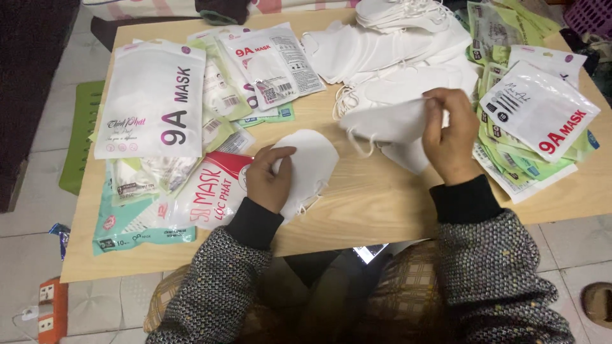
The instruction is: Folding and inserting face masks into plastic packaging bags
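Seen from the head camera, a person seated at a low wooden counter (357,197) works through white face masks. The left hand (268,175) lies flat, fingers spread, on a single folded white mask (312,159) at the near middle of the counter, pressing rather than gripping it. The right hand (449,137) is closed in a pinch on a second white mask (389,121), lifted just off the counter to the right of the first.

The step in hand appears to be sorting loose masks one by one; the next move would seem to call for steadying the flat mask while the raised one is brought over to it.

Two masks are in the hands. A heap of loose white masks (395,44) fills the far middle, too overlapped to count. At left lies one large white pouch (153,95) atop a spread of smaller printed pouches (134,216); at right a stack of green and white pouches (535,127), likewise beyond counting.
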